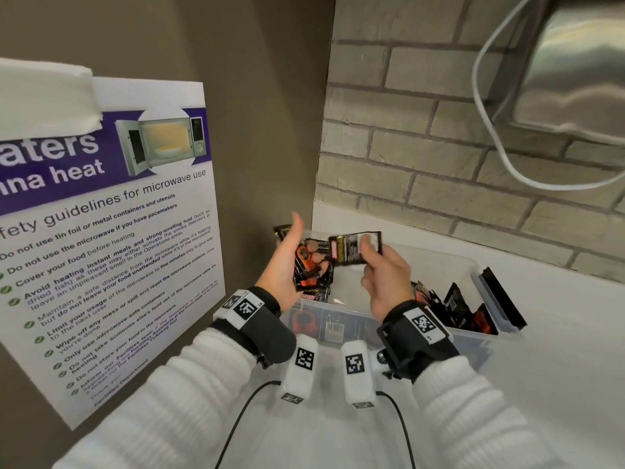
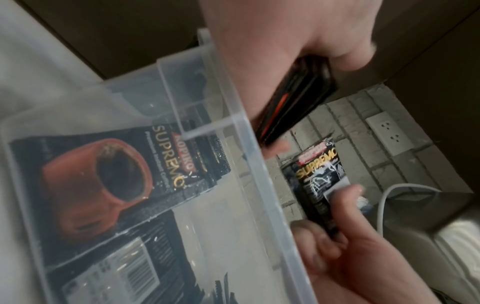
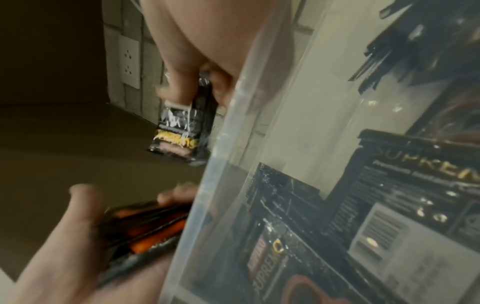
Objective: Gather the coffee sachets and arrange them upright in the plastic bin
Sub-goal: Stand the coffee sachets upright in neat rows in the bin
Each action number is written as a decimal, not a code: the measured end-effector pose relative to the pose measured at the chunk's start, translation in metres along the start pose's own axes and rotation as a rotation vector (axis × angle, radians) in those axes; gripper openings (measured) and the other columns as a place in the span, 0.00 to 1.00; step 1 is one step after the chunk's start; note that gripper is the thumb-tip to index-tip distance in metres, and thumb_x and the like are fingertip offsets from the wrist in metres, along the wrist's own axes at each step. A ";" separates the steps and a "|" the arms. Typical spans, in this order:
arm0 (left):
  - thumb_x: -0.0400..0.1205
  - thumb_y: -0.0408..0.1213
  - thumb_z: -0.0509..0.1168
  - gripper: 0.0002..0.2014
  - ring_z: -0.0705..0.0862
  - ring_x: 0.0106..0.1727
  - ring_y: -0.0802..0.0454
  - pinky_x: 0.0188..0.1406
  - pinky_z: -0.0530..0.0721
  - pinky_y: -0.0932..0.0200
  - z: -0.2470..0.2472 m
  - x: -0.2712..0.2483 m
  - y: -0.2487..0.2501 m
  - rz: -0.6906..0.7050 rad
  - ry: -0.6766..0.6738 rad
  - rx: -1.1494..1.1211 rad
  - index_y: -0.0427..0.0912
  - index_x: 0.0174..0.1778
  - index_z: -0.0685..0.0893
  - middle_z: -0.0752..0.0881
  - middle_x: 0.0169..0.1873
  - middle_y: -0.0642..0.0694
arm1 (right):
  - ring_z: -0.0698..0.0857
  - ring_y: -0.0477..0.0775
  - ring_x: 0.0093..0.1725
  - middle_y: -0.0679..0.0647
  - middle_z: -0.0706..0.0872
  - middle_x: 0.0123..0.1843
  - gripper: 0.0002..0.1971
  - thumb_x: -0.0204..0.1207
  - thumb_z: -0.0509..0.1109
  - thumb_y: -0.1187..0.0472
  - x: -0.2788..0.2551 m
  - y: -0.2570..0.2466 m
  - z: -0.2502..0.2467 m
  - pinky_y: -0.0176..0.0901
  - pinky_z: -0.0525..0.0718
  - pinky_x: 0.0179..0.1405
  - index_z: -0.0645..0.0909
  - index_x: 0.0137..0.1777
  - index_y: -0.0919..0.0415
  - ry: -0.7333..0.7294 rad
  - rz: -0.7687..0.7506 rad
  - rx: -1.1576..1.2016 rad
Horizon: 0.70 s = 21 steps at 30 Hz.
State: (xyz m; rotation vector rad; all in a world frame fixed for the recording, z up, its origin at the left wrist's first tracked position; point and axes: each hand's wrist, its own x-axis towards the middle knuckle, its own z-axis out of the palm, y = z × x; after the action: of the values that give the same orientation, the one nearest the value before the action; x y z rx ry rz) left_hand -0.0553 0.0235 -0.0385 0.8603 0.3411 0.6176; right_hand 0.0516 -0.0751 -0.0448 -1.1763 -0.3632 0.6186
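A clear plastic bin stands on the white counter in the corner. My left hand holds a stack of black-and-orange coffee sachets over the bin's left end; the stack shows edge-on in the left wrist view. My right hand pinches a single sachet by its end, right beside the stack, and the single sachet hangs from my fingers in the right wrist view. Several sachets stand upright at the bin's right end. Others lie against the near wall.
A microwave safety poster covers the brown wall to the left. A brick wall runs behind the bin. A steel appliance with a white cable hangs at the upper right. The white counter stretches right of the bin.
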 end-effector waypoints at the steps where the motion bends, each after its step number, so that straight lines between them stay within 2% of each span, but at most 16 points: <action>1: 0.72 0.63 0.62 0.24 0.74 0.28 0.56 0.28 0.75 0.61 0.000 0.001 0.000 0.005 0.007 -0.025 0.54 0.59 0.74 0.75 0.30 0.50 | 0.69 0.43 0.23 0.45 0.85 0.29 0.03 0.76 0.71 0.64 -0.002 -0.001 0.000 0.29 0.69 0.18 0.85 0.47 0.59 0.023 -0.076 0.074; 2: 0.72 0.64 0.61 0.28 0.72 0.27 0.57 0.24 0.71 0.63 0.001 0.003 0.000 0.012 0.006 -0.034 0.58 0.65 0.69 0.74 0.30 0.50 | 0.76 0.44 0.27 0.46 0.87 0.32 0.06 0.75 0.70 0.69 -0.004 -0.001 0.001 0.29 0.77 0.25 0.86 0.48 0.59 0.007 -0.140 0.108; 3: 0.74 0.63 0.59 0.27 0.72 0.27 0.57 0.23 0.69 0.63 0.001 0.004 0.000 0.022 -0.006 -0.005 0.60 0.69 0.67 0.74 0.32 0.49 | 0.84 0.46 0.34 0.48 0.89 0.39 0.10 0.74 0.69 0.73 -0.006 0.000 0.002 0.31 0.85 0.37 0.86 0.50 0.60 -0.047 -0.192 0.089; 4: 0.77 0.63 0.56 0.25 0.75 0.30 0.56 0.26 0.72 0.62 0.002 0.004 0.000 0.022 -0.029 0.032 0.61 0.70 0.67 0.75 0.35 0.48 | 0.87 0.48 0.44 0.50 0.90 0.46 0.14 0.73 0.68 0.76 -0.009 0.002 0.004 0.35 0.86 0.51 0.86 0.52 0.60 -0.113 -0.245 0.015; 5: 0.79 0.63 0.53 0.24 0.79 0.37 0.53 0.33 0.76 0.59 0.001 0.005 -0.001 0.012 -0.050 0.073 0.61 0.70 0.69 0.78 0.42 0.46 | 0.87 0.48 0.53 0.50 0.89 0.53 0.16 0.72 0.69 0.77 -0.012 0.003 0.006 0.37 0.83 0.61 0.86 0.53 0.58 -0.183 -0.305 -0.095; 7: 0.81 0.63 0.49 0.24 0.83 0.58 0.46 0.55 0.81 0.50 -0.001 0.006 -0.002 -0.020 -0.076 0.137 0.59 0.69 0.72 0.81 0.58 0.41 | 0.80 0.46 0.63 0.43 0.85 0.60 0.19 0.72 0.70 0.75 -0.015 0.009 0.011 0.29 0.74 0.68 0.85 0.56 0.52 -0.281 -0.444 -0.366; 8: 0.81 0.63 0.47 0.25 0.82 0.63 0.44 0.61 0.81 0.47 -0.001 0.005 -0.001 -0.031 -0.079 0.140 0.58 0.69 0.73 0.81 0.62 0.40 | 0.76 0.44 0.62 0.38 0.83 0.60 0.20 0.72 0.71 0.73 -0.015 0.011 0.013 0.22 0.69 0.67 0.84 0.59 0.50 -0.297 -0.520 -0.510; 10: 0.81 0.64 0.45 0.28 0.83 0.62 0.44 0.59 0.83 0.46 -0.001 0.004 0.002 -0.052 -0.074 0.113 0.55 0.69 0.74 0.83 0.60 0.39 | 0.69 0.42 0.58 0.32 0.78 0.61 0.22 0.74 0.70 0.72 -0.014 0.016 0.015 0.14 0.63 0.61 0.81 0.62 0.48 -0.310 -0.636 -0.726; 12: 0.79 0.67 0.45 0.31 0.85 0.60 0.44 0.57 0.84 0.46 -0.002 0.003 0.003 -0.067 -0.081 0.091 0.54 0.69 0.74 0.85 0.57 0.38 | 0.66 0.45 0.57 0.29 0.74 0.61 0.25 0.73 0.65 0.75 -0.013 0.018 0.015 0.15 0.61 0.61 0.82 0.64 0.48 -0.335 -0.650 -0.819; 14: 0.78 0.67 0.47 0.30 0.85 0.59 0.43 0.57 0.84 0.46 -0.006 0.002 0.003 -0.079 -0.100 0.075 0.54 0.70 0.74 0.85 0.58 0.38 | 0.66 0.47 0.56 0.26 0.71 0.60 0.27 0.71 0.63 0.75 -0.015 0.018 0.014 0.23 0.64 0.62 0.83 0.64 0.48 -0.358 -0.630 -0.865; 16: 0.80 0.64 0.49 0.28 0.84 0.62 0.43 0.58 0.83 0.46 -0.007 0.001 0.003 -0.093 -0.112 0.060 0.56 0.71 0.73 0.82 0.62 0.38 | 0.66 0.48 0.56 0.29 0.72 0.59 0.26 0.69 0.63 0.74 -0.017 0.017 0.014 0.23 0.64 0.61 0.84 0.63 0.49 -0.387 -0.625 -0.867; 19: 0.79 0.63 0.50 0.27 0.80 0.68 0.41 0.65 0.78 0.42 -0.007 0.002 0.002 -0.109 -0.136 0.030 0.58 0.73 0.71 0.78 0.69 0.38 | 0.69 0.48 0.61 0.41 0.75 0.58 0.21 0.69 0.66 0.78 -0.018 0.011 0.012 0.19 0.69 0.57 0.87 0.49 0.51 -0.371 -0.540 -0.622; 21: 0.76 0.62 0.54 0.28 0.80 0.68 0.40 0.68 0.76 0.40 -0.007 0.003 0.001 -0.101 -0.164 0.050 0.60 0.73 0.70 0.77 0.70 0.38 | 0.72 0.50 0.62 0.46 0.76 0.57 0.14 0.69 0.68 0.69 -0.017 0.009 0.012 0.28 0.72 0.55 0.84 0.45 0.47 -0.272 -0.503 -0.509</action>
State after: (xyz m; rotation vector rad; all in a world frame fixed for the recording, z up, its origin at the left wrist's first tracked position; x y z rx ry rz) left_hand -0.0569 0.0303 -0.0425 0.9292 0.2503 0.4436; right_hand 0.0297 -0.0745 -0.0481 -1.4119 -1.0577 0.2423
